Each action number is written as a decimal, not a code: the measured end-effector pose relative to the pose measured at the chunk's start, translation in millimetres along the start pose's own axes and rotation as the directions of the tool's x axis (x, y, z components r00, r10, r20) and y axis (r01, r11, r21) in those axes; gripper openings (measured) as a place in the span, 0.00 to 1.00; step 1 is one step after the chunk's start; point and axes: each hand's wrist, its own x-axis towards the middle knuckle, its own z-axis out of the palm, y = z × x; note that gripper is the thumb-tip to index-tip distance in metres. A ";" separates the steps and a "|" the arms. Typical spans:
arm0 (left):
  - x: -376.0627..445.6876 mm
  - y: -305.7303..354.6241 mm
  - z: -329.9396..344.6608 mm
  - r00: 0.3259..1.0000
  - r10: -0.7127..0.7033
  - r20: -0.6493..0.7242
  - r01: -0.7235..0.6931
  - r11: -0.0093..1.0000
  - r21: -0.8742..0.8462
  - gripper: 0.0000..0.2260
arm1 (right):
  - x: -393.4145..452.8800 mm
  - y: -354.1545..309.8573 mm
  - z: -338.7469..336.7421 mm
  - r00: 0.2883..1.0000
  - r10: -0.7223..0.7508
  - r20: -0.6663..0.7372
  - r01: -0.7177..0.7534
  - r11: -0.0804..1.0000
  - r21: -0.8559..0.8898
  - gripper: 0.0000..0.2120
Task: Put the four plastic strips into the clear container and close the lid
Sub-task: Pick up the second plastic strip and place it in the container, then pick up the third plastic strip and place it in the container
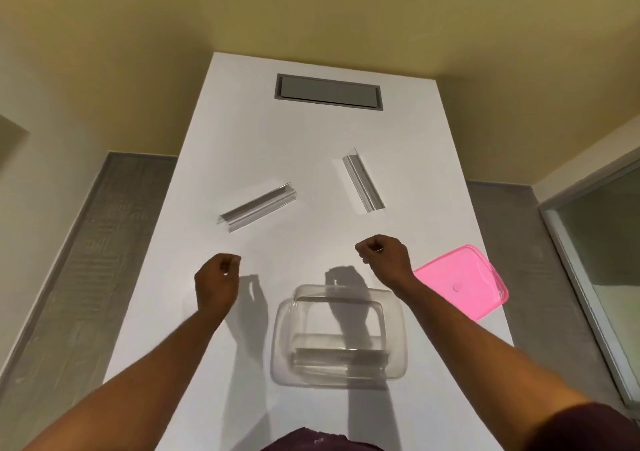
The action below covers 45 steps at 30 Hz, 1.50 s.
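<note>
Clear container (pixel 341 336) sitting nearest; you're hovering left hand (pixel 216 286) and right hand (pixel 382 256) loosely curled, empty; strips at 11 (pixel 258 207) and 1 (pixel 363 182) o'clock probably light, stiff, slippery, so be pinching mid-length

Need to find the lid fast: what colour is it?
Translucent pink; the lid lies on the table right of the clear container, shown in the head view.

Container (pixel 341 336) near the front of the table (pixel 194 312), with strips (pixel 337 359) lying inside. Lid (pixel 464 282) just right of container and slightly behind. One strip (pixel 258 207) behind container to the left, another (pixel 363 180) behind to the right. Recessed panel (pixel 329 91) far behind container.
</note>
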 end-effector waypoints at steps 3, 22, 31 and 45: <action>40.4 -4.3 -13.5 0.991 -0.131 0.023 0.130 0.990 0.051 0.08 | 37.9 -23.2 16.0 0.998 -0.036 0.059 0.041 0.996 -0.077 0.07; 179.0 18.3 18.9 0.797 -0.591 0.124 0.587 0.709 -0.391 0.05 | 206.8 -136.8 159.0 0.944 0.065 0.322 0.017 0.969 -0.245 0.17; 154.7 24.8 15.6 0.835 -0.544 0.085 0.528 0.748 -0.403 0.19 | 182.0 -117.6 139.9 0.989 0.012 0.146 -0.024 0.996 0.081 0.06; 28.3 59.7 12.8 0.946 -0.205 0.253 0.294 0.870 -0.395 0.20 | 41.6 -33.0 41.7 0.983 0.149 0.108 -0.183 0.833 0.523 0.18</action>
